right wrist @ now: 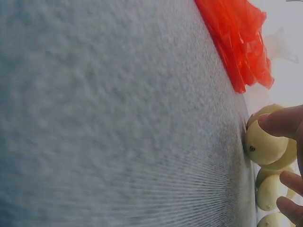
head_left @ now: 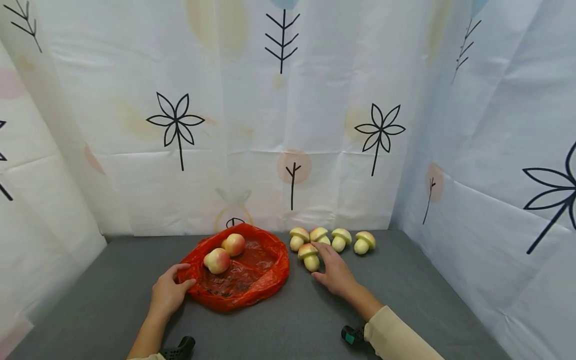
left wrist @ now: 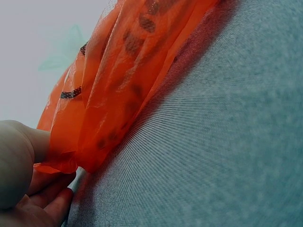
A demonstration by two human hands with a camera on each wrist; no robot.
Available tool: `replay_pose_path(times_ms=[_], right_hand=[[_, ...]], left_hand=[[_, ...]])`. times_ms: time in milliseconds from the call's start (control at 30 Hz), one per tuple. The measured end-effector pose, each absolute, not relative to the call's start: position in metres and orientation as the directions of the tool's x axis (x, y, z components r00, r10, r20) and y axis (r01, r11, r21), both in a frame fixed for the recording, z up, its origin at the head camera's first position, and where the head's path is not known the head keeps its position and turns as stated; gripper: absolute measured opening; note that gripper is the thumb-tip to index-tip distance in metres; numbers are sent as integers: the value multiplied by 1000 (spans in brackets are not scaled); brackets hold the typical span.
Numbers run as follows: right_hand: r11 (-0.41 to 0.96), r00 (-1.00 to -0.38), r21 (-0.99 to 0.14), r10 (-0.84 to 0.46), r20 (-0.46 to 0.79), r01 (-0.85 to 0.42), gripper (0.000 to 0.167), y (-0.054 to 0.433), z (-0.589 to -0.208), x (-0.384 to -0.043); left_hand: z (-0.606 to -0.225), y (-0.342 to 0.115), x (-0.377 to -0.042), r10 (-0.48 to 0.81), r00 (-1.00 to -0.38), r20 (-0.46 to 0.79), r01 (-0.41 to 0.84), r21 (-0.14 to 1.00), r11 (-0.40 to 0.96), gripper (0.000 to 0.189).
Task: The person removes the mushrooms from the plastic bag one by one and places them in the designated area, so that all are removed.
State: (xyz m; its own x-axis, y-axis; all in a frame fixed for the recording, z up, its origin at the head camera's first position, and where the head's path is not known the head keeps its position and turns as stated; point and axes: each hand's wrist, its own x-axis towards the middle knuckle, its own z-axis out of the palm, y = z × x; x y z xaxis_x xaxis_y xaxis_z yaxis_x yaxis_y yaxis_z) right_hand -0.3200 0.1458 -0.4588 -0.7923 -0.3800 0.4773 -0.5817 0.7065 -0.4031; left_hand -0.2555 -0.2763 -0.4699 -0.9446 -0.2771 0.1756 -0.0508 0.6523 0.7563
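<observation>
My left hand (head_left: pixel 167 294) pinches the near-left rim of a red plastic bag (head_left: pixel 275 277), its thumb and fingers on either side of the film in the left wrist view. The bag lies spread with its mouth up. Inside sit two mushroom-shaped pieces (head_left: pixel 218 261), pink-red and cream. Over on the right, my right hand (head_left: pixel 335 270) is spread beside a pale yellow-green toy mushroom (head_left: pixel 309 257), fingers near its cap and thumb by its stem. In the right wrist view the thumb overlaps this mushroom (right wrist: pixel 266 144); contact cannot be made out.
Behind the right hand, several similar mushrooms (head_left: pixel 341 240) stand in a row near the back edge of the grey cloth-covered table (head_left: pixel 252 335). White patterned curtains (head_left: pixel 243 190) enclose the back and both sides. Dark devices (head_left: pixel 353 335) sit at both wrists.
</observation>
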Motion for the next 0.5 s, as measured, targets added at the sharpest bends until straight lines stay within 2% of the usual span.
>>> replay_pose_path(times_ms=[233,500], right_hand=[[702,-745,-360,-367,557,-614,82,145,-458,-316],[683,-740,-382,-357,570,-623,79,138,-450,-308]], left_hand=[[-468,-276,-255,-276,-946,173,-48,764,644,46],[-469,-276,-254,-276,-948,159,-59,765,642,46]])
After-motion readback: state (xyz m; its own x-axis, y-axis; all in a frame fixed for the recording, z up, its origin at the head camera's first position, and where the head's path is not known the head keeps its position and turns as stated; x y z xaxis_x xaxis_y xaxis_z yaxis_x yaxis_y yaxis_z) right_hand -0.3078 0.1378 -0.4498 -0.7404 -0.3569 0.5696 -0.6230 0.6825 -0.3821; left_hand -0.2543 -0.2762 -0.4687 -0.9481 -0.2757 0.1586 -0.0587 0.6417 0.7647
